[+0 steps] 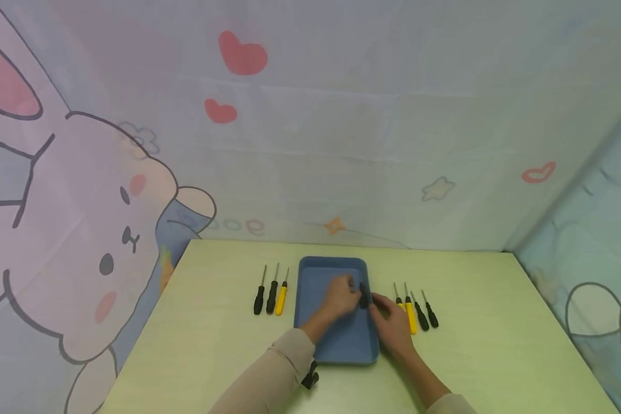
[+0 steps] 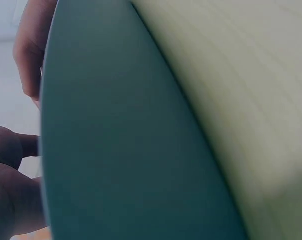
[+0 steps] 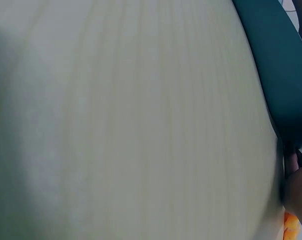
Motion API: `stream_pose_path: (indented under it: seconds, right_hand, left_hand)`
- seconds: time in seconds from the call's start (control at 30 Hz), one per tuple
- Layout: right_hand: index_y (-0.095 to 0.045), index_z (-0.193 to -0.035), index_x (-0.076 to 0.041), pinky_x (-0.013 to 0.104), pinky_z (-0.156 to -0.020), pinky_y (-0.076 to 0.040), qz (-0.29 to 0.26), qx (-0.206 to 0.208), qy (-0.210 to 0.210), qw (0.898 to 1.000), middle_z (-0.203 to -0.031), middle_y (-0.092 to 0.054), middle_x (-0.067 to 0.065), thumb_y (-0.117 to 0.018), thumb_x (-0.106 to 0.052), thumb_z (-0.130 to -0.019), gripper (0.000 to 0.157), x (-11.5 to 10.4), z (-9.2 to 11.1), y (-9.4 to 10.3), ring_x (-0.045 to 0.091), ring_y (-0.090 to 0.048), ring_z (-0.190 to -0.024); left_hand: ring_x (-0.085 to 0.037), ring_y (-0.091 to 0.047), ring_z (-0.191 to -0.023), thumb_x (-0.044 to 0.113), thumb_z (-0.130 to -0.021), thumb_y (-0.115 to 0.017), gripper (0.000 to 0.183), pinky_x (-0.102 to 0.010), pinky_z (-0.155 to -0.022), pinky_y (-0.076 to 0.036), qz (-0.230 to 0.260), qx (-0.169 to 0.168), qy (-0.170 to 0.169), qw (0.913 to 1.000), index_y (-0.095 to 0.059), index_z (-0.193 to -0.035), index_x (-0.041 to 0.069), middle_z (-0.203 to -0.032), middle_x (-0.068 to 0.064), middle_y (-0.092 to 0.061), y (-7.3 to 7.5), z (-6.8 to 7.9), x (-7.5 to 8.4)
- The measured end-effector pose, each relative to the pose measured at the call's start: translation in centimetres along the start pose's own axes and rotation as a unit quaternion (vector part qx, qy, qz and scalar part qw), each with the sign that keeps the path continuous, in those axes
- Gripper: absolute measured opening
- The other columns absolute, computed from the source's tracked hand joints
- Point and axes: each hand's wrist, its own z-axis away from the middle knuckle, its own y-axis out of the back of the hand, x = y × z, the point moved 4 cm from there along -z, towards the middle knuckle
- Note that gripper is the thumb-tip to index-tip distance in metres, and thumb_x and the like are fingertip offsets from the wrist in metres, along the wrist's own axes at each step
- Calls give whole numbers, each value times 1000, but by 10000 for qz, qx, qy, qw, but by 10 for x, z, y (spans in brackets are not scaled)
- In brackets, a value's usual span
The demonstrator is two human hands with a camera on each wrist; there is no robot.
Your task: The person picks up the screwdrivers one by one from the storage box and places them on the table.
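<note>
A shallow blue tray (image 1: 336,352) lies on the pale table. My left hand (image 1: 340,297) reaches into it, fingers bent, beside a small black-handled screwdriver (image 1: 364,299) near the right wall. Whether the fingers pinch that screwdriver cannot be told; in the left wrist view, the tray wall (image 2: 120,130) hides the fingertips of my left hand (image 2: 13,170). My right hand (image 1: 393,329) holds the tray's right edge, with thumb and forefinger at the rim. Only a piece of the right hand (image 3: 298,192) shows in the right wrist view, against the tray's outer wall (image 3: 281,65).
Left of the tray lie two black screwdrivers (image 1: 259,300) and a yellow one (image 1: 282,300). To its right lie yellow screwdrivers (image 1: 411,316), partly behind my right hand, and two black ones (image 1: 432,315). A printed cloth (image 1: 341,144) hangs behind the table (image 1: 497,333).
</note>
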Motion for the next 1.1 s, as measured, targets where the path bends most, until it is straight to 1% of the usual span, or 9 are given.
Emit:
stream_pose_path:
  seconds: [0.2,0.4,0.53,0.73,0.83,0.9,1.0,1.07,1.1]
  right_hand:
    - [-71,-133,0,54,-110,-50,34,46,64,10000,-130,-73,16,-69,-11,-101,34,-1,0,0,36,-66,-126]
    - [-72,-132,-1,55,-108,-51,97,145,189,9997,-127,-74,15,-69,-12,-101,33,-2,0,0,35,-68,-124]
    - [-72,-132,-1,54,-108,-51,67,106,187,9997,-127,-74,15,-69,-12,-101,34,-2,1,0,35,-67,-124]
    - [-71,-134,0,56,-110,-49,52,75,155,9998,-129,-73,17,-69,-12,-101,34,-3,1,1,37,-66,-126]
    - [-71,-134,-1,56,-110,-49,65,84,138,9998,-129,-73,17,-69,-12,-102,34,-3,1,1,37,-66,-126]
    - [-71,-134,-1,56,-110,-49,97,87,152,9998,-129,-73,17,-69,-12,-102,34,-3,1,1,37,-66,-126]
    - [-71,-133,0,56,-110,-49,149,93,183,9997,-130,-73,17,-69,-12,-102,34,-3,1,1,37,-65,-127]
    - [-71,-133,0,55,-110,-49,155,79,162,9997,-130,-73,17,-69,-13,-102,34,-2,0,1,37,-65,-127]
    - [-71,-133,-1,55,-111,-49,156,70,143,9998,-130,-73,17,-69,-13,-102,34,-2,0,1,37,-65,-127]
  left_hand:
    - [-35,-71,-112,4,-97,-69,33,-46,-94,-60,32,-3,71,10000,-66,-126,-11,-117,-22,-72,-3,-1,1]
    - [-35,-71,-115,1,-94,-65,44,-45,-97,-60,139,14,41,9999,-61,-136,-14,-120,-23,-72,-8,-4,0]
    - [-34,-72,-112,-2,-92,-65,46,-43,-95,-61,177,50,30,9998,-62,-136,-14,-117,-22,-73,-11,-5,0]
    - [-33,-72,-107,-5,-85,-68,44,-42,-91,-62,151,94,-16,9998,-66,-128,-13,-111,-21,-74,-14,-4,2]
    - [-32,-72,-103,-5,-82,-71,45,-41,-88,-62,-70,111,-63,9999,-67,-126,-13,-108,-20,-74,-13,-1,6]
    - [-28,-70,-90,-4,-81,-72,36,-38,-76,-61,-327,61,-93,9994,-70,-116,-11,-99,-18,-73,-13,0,8]
    - [-21,-57,-70,-2,-80,-74,19,-31,-59,-50,-767,-33,-126,9970,-68,-98,-2,-81,-9,-64,-13,1,10]
    - [-19,-50,-64,-1,-80,-76,16,-31,-55,-44,-951,-105,-139,9953,-64,-90,3,-74,-5,-57,-14,2,12]
    - [-18,-50,-64,1,-80,-77,16,-30,-56,-46,-1075,-120,-149,9940,-64,-89,5,-74,-3,-56,-14,2,12]
